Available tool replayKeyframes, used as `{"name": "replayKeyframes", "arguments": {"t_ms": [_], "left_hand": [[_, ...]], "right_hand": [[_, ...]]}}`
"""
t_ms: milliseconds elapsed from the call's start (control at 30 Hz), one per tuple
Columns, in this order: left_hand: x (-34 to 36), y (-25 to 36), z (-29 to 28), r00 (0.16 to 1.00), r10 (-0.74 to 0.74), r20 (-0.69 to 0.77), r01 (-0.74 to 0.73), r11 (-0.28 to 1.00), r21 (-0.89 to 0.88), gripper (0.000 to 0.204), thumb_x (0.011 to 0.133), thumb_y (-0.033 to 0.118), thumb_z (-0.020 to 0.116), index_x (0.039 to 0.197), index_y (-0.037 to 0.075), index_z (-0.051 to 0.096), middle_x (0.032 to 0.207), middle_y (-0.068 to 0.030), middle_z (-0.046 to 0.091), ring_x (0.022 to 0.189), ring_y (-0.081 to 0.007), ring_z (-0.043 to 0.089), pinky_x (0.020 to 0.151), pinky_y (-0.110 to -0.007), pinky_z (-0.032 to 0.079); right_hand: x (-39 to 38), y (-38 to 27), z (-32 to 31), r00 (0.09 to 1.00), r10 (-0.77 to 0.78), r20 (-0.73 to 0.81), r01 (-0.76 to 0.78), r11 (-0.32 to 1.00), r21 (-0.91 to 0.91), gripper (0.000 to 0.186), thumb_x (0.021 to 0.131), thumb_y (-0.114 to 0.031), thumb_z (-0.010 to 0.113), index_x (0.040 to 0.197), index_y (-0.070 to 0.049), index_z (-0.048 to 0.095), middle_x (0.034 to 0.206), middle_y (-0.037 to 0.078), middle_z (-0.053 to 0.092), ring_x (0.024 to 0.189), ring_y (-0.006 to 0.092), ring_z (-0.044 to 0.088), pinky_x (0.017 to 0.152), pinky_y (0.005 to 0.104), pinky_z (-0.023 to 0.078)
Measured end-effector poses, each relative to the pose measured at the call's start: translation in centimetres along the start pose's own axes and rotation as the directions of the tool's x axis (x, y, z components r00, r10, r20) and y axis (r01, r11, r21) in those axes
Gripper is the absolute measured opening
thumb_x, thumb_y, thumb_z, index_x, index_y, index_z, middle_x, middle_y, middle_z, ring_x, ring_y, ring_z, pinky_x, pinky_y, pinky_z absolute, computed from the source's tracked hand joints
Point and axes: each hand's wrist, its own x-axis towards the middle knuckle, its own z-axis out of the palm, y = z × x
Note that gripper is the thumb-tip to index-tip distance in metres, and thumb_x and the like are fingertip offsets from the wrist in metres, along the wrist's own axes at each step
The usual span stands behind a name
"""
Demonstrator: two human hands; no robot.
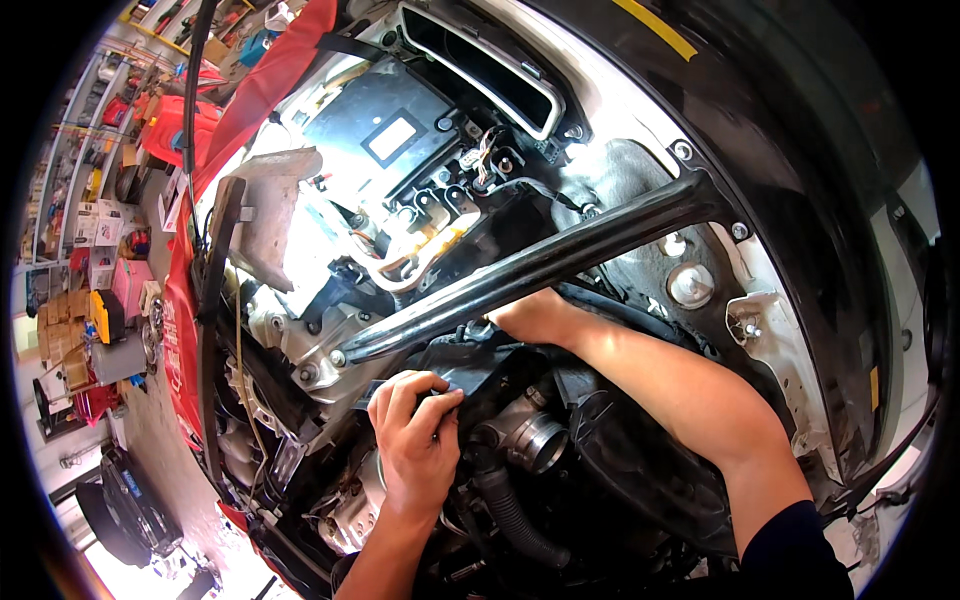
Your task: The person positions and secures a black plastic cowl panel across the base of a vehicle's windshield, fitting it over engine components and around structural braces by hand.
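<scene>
One black part (472, 366) — between left hand (414, 420) and right hand (535, 316)

Crowded shelves (82, 155) (pale floor (172, 425) alongside)

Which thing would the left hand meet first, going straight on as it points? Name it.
Probably the long black bar, which crosses ahead of the left hand; depth is unclear, so the hand might pass beneath.

Left background: loaded shelving (72, 170), upper | red case (178, 128), right of shelving | pink container (131, 282), below, near a yellow-and-black case (106, 314) | pale floor (172, 445) | Vehicle's edge: red cover (262, 85) | Upper right: yellow strip (655, 28) on dark body panel (775, 130)
</scene>
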Motion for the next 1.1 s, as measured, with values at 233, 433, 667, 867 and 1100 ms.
{"name": "replayKeyframes", "arguments": {"t_ms": [233,433,667,867,1100], "left_hand": [[0.0,0.6,-0.3,0.994,-0.107,-0.012,0.107,0.990,0.089,0.053,0.061,-0.005,0.073,0.111,0.009,0.061,0.119,-0.0091,0.055,0.122,-0.0321,0.047,0.113,-0.054,0.023],[0.1,1.0,0.3,0.981,-0.194,-0.020,0.194,0.958,0.210,0.062,0.060,-0.008,0.070,0.119,0.004,0.057,0.117,-0.0130,0.057,0.123,-0.0357,0.045,0.105,-0.044,0.034],[-0.1,0.3,0.1,0.988,-0.150,-0.024,0.152,0.979,0.138,0.043,0.060,-0.009,0.067,0.100,0.002,0.059,0.104,-0.0136,0.055,0.105,-0.0342,0.049,0.094,-0.042,0.040],[0.2,0.7,0.9,0.995,-0.103,-0.006,0.103,0.979,0.174,0.040,0.065,-0.008,0.066,0.102,0.003,0.057,0.106,-0.0137,0.055,0.108,-0.0341,0.049,0.097,-0.041,0.039],[-0.6,-1.2,0.9,0.990,-0.139,0.009,0.135,0.978,0.161,0.038,0.072,-0.005,0.065,0.108,0.002,0.057,0.107,-0.0137,0.055,0.107,-0.0345,0.050,0.096,-0.044,0.038]], "right_hand": [[1.3,-0.5,-0.7,0.935,0.289,0.204,-0.327,0.926,0.191,0.021,0.084,-0.018,0.062,0.101,-0.007,0.068,0.101,0.014,0.068,0.094,0.0290,0.064,0.086,0.0393,0.048],[1.0,-0.9,-0.4,0.932,0.314,0.178,-0.331,0.941,0.069,0.022,0.084,-0.016,0.061,0.104,-0.008,0.067,0.103,0.016,0.067,0.099,0.0312,0.063,0.087,0.0408,0.048],[2.1,-4.3,-1.3,0.856,0.347,0.385,-0.360,0.932,-0.039,0.027,0.083,-0.017,0.061,0.109,-0.015,0.067,0.117,0.014,0.064,0.118,0.0306,0.055,0.098,0.0405,0.042],[1.7,-3.6,-4.8,0.514,0.574,0.637,-0.688,0.720,-0.093,0.042,0.095,-0.039,0.051,0.116,-0.004,0.062,0.122,0.024,0.059,0.117,0.0372,0.054,0.099,0.0420,0.041],[-11.7,-12.8,-21.3,0.592,0.580,0.559,-0.675,0.736,-0.049,0.056,0.100,-0.029,0.044,0.145,0.003,0.030,0.147,0.024,0.036,0.137,0.0341,0.036,0.114,0.0401,0.028]]}}
